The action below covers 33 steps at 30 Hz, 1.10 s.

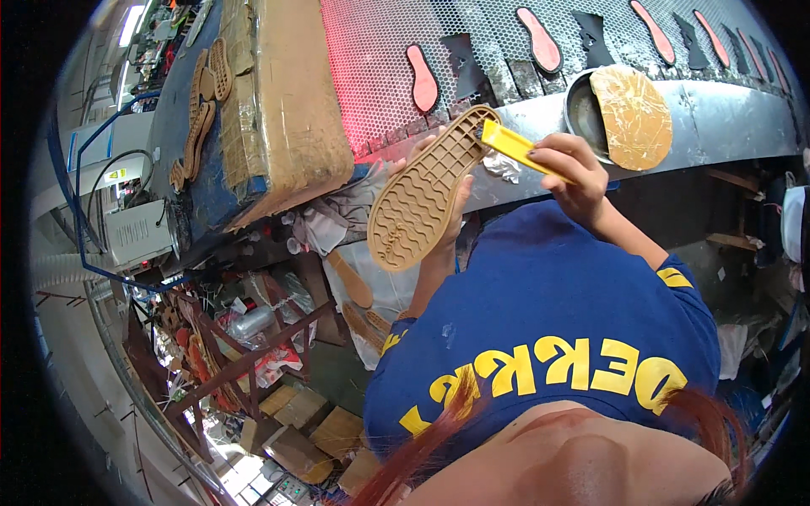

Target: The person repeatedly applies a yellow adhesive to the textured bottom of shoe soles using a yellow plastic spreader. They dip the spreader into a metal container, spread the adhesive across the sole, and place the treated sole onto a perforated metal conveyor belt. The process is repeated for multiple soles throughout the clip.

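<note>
A tan shoe sole [415,202] is tilted in front of my chest, its ribbed and gridded face toward me. My left hand [460,207] is closed on its edge from behind, and the sole hides most of those fingers. Pinched in my right hand [574,166] is a brush with a flat yellow handle [512,146]. Its dark tip touches or hovers just over the upper end of the sole; I cannot tell which.
A mesh conveyor [498,25] carries pink-topped insoles [540,40] and black cut pieces [592,40]. On its metal edge sits a round pan [582,114] partly covered by a tan disc [633,118]. A taped cardboard box [295,101] and more soles [198,126] are at left.
</note>
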Available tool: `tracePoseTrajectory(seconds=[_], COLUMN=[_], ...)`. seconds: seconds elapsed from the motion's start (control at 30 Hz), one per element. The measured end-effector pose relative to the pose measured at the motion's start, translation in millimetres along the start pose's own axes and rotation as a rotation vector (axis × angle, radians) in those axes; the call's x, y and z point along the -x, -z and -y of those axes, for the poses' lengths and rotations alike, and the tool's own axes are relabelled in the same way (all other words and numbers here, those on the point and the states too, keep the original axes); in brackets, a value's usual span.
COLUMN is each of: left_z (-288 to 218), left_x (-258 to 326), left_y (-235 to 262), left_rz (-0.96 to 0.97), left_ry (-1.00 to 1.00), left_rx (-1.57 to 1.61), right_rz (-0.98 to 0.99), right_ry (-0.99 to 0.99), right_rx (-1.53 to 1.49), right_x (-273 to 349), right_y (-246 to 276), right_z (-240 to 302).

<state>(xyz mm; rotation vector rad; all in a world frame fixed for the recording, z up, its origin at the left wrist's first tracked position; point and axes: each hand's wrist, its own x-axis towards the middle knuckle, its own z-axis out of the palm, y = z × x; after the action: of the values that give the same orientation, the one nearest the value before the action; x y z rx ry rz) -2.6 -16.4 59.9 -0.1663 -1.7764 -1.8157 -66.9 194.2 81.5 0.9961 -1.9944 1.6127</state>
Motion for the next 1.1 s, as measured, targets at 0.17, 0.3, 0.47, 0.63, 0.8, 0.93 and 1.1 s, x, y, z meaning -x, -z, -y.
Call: tracePoseTrajectory(seconds=[0.17,0.3,0.47,0.63,0.8,0.93,1.1], left_z=[-6,-21,-18,-21,-40,-15,-6], left_x=[-4,-7,-8,-6,-20,-24,-12], left_y=[-5,-7,-3,-11,-17,-6,-19], left_rz=[0.023,0.108,0.205,0.133,0.291,-0.197,-0.116], left_ry=[-0.054,-0.027,0.071,0.015,0.039,0.659,0.291], left_rx=[-0.035,-0.174,-0.386,-0.327,-0.726,1.024,-0.070], right_rz=[-0.022,-0.025,0.074,0.019,0.058,0.131,0.195], right_ry=[-0.014,-0.027,0.116,0.100,0.126,0.216,0.239], right_rx=[0.057,0.069,0.025,0.100,0.073,-0.009,-0.060], right_x=[-2,-4,-5,-7,-6,-10,-13], right_y=[-11,-16,-21,-22,-28,-39,-43], right_z=[-4,-1,7,6,10,25,29])
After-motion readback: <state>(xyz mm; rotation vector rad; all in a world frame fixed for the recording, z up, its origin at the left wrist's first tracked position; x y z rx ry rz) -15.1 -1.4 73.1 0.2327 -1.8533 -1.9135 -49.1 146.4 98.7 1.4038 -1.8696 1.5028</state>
